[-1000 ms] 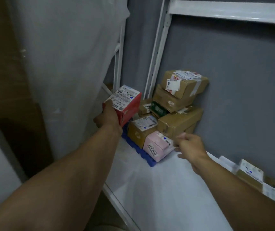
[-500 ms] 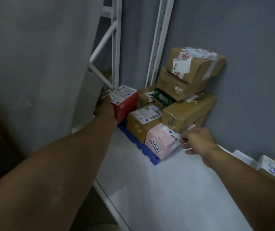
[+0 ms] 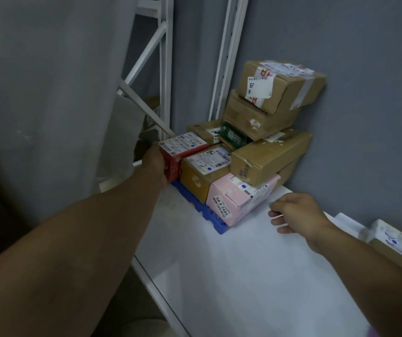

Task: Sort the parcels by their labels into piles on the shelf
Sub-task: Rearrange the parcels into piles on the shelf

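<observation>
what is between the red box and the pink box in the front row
In the head view, a mustard-brown box with a white label sits between the red box and the pink box, close against both.

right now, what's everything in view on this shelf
red box: 1, red, left end of pile
mustard box: 1, yellow-brown, between red and pink
pink box: 1, pink, front right of pile
green box: 1, dark green, mid-pile
cardboard boxes: at least 4, brown, stacked against wall
blue tray: 1, blue, under front boxes
labelled box: 1, brown, far right
shelf: 1, white, beneath everything
left hand: 1, grips red box
right hand: 1, fingers loosely curled, empty, beside pink box
</observation>
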